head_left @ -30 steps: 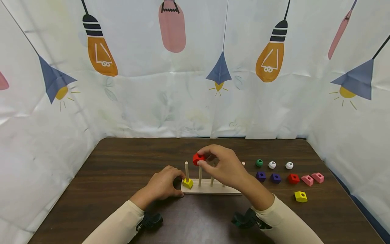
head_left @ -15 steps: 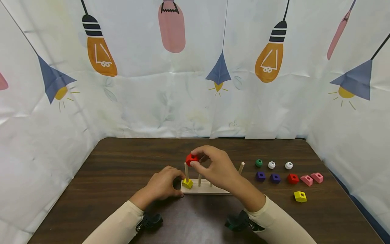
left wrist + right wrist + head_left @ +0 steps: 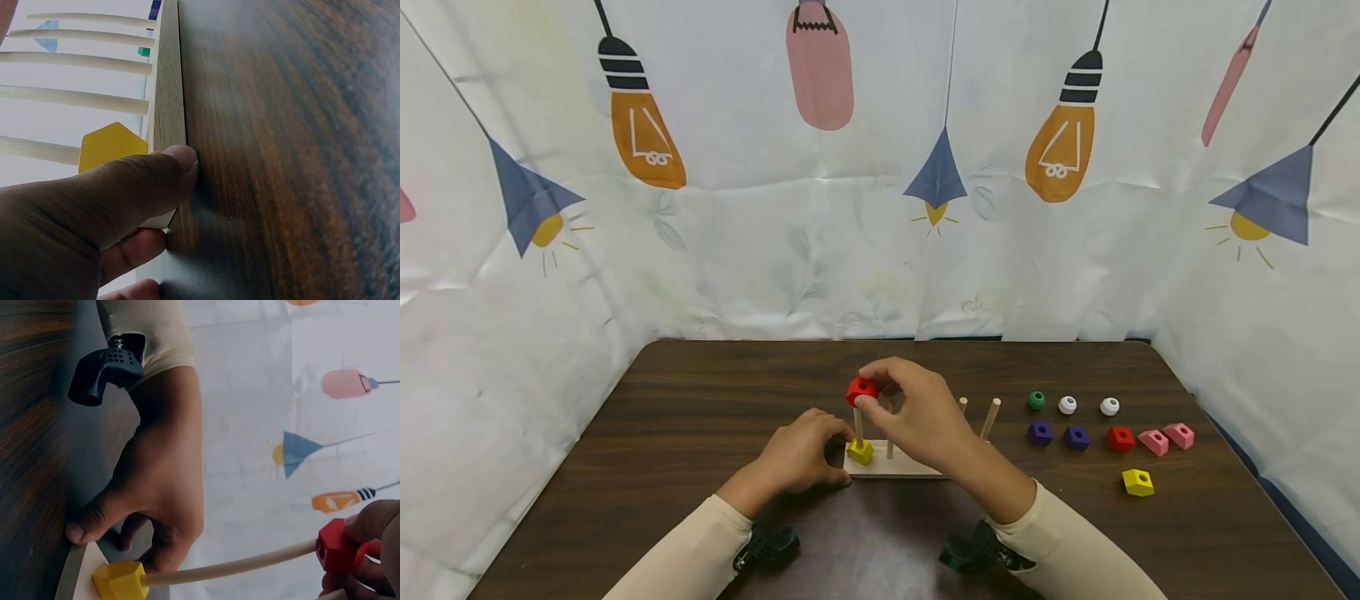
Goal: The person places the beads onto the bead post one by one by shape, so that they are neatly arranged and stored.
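Red and drilled through, the held block was pinched between the thumb and curled fingers of the right hand, right at the tip of the end peg; from where I stood I couldn't tell whether the peg had entered the hole. Directly below it, at the foot of that peg and just beside the left hand's fingers, sat a yellow block. The left hand had its thumb against the front edge of the pale wooden base and its fingers bent behind, gripping that end. More pegs rose along the base, partly hidden by the right hand.

Well to the right of both hands, loose pieces lay on the dark counter. Farthest from the person were a green bead and two white beads; nearer came two purple blocks, a second red block and two pink blocks, with a lone yellow piece nearest. Cream sleeves covered the forearms. Beyond the hands hung a white curtain printed with lamps and bulbs.
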A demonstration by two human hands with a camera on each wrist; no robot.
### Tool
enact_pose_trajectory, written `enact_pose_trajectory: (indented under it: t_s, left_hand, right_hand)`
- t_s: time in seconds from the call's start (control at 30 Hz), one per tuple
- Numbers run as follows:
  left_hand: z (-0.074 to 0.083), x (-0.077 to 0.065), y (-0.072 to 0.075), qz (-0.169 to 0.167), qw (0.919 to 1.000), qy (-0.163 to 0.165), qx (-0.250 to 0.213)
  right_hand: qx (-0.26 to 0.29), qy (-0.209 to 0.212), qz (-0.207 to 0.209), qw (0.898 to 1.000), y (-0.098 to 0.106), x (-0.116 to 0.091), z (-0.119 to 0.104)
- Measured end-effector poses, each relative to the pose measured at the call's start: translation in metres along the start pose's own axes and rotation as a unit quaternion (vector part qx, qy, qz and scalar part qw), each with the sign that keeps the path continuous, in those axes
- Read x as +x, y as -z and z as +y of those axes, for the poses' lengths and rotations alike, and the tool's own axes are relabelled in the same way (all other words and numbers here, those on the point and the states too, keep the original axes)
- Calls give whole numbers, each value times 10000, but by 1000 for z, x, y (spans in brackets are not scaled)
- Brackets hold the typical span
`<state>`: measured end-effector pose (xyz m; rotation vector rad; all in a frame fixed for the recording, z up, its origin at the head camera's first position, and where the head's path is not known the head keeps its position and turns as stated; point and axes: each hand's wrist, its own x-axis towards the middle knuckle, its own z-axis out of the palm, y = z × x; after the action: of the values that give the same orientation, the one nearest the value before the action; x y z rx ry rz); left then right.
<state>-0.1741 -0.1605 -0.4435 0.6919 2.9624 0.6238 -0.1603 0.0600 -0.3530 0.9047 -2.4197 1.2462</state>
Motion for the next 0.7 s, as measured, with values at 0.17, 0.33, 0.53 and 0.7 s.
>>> enact_pose_trajectory:
  t_s: [0.17, 0.33, 0.53, 0.7]
  left_hand:
    - [0, 0, 0, 1, 10000, -3, 17]
    - [1, 0, 1, -15, 10000, -2, -25]
    - [0, 0, 1, -17, 10000, 3, -27]
    - [0, 0, 1, -36, 10000, 28, -46]
  right_hand:
    - [-134, -15, 47, 9999, -3, 1, -4]
    - [-224, -193, -56, 9995, -7, 1, -7]
    - [-621, -286, -182, 9975, -11, -1, -11]
    - [-712, -191, -32, 9973, -16, -3, -10]
